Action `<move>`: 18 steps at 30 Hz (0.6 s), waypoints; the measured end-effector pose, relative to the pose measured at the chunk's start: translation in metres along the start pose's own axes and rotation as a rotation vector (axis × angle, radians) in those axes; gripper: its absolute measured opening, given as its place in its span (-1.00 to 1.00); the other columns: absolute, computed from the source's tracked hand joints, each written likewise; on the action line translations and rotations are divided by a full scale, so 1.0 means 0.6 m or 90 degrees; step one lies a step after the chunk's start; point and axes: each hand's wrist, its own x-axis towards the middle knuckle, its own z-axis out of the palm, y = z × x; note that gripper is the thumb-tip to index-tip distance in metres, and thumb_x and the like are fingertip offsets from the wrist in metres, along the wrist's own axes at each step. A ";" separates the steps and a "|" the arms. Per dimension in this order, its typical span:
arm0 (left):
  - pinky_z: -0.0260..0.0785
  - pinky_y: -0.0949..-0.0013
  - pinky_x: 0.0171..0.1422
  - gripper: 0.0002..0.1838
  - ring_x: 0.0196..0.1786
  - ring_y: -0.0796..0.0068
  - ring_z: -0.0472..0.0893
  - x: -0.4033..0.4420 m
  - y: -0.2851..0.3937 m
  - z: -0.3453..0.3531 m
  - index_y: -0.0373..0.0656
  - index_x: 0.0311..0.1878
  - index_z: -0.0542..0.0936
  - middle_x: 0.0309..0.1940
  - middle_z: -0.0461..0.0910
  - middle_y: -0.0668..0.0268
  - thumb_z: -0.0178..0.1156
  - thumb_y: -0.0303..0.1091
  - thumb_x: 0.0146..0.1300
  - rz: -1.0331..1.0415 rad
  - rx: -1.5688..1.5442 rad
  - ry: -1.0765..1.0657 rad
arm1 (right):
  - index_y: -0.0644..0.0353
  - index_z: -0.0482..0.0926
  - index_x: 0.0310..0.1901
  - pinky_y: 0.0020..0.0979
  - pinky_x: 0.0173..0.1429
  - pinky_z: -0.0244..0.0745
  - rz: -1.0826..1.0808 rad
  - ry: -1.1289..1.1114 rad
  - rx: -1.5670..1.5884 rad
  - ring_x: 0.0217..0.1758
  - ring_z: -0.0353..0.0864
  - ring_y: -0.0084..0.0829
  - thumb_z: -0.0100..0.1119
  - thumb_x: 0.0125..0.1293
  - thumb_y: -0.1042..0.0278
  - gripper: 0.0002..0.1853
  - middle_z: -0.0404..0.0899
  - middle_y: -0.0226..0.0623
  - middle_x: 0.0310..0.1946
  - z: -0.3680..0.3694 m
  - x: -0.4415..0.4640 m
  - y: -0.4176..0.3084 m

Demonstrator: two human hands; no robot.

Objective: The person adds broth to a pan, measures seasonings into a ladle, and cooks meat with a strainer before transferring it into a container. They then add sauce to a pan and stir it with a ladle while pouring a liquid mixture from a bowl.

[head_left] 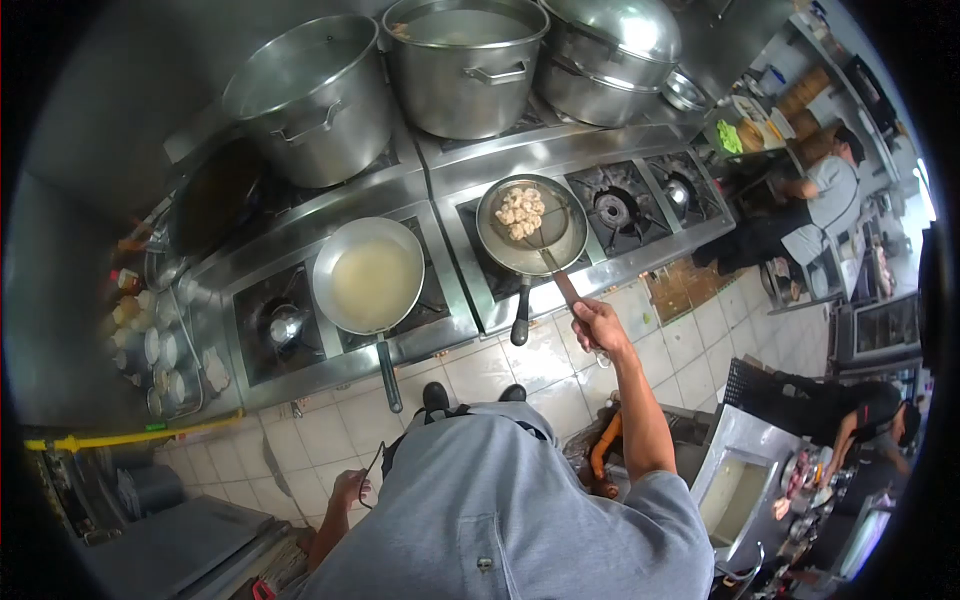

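My right hand is closed round the brown handle of a wire strainer. Pale cooked pieces lie in the strainer, over a frying pan on the right stove; the pan's dark handle points toward me, with no hand on it. To the left, a wide pan with pale yellowish liquid rests on a burner. Low at my left side, my left hand is closed on something thin and dark that I cannot make out.
Large steel pots line the back of the stoves. Bare burners lie right of the pan. One person works at the upper right, another at the lower right. Containers stand far left, near a yellow pipe.
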 end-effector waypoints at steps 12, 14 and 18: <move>0.56 0.29 -0.26 -0.52 -0.27 0.34 0.73 0.030 -0.005 -0.012 -0.28 0.09 0.60 -0.26 0.70 0.21 0.23 0.00 0.44 0.067 0.149 -0.064 | 0.18 0.46 -0.20 -0.42 -0.65 0.37 0.002 -0.023 0.231 -0.71 0.43 -0.51 -0.01 0.62 0.12 -0.70 0.52 -0.35 -0.55 0.152 0.018 0.055; 0.56 0.30 -0.27 -0.53 -0.27 0.35 0.73 0.030 -0.005 -0.016 -0.28 0.07 0.61 -0.26 0.69 0.21 0.22 0.00 0.45 0.115 0.208 -0.057 | 0.19 0.46 -0.23 -0.41 -0.65 0.40 -0.019 -0.018 0.257 -0.72 0.42 -0.51 -0.01 0.62 0.12 -0.69 0.52 -0.34 -0.56 0.170 0.028 0.065; 0.55 0.32 -0.28 -0.54 -0.28 0.36 0.72 0.035 0.001 -0.021 -0.29 0.04 0.61 -0.27 0.69 0.23 0.21 0.00 0.46 0.207 0.302 -0.058 | 0.28 0.51 -0.13 -0.41 -0.68 0.35 -0.036 0.038 0.216 -0.73 0.44 -0.51 0.04 0.60 0.16 -0.70 0.52 -0.32 -0.57 0.162 0.029 0.077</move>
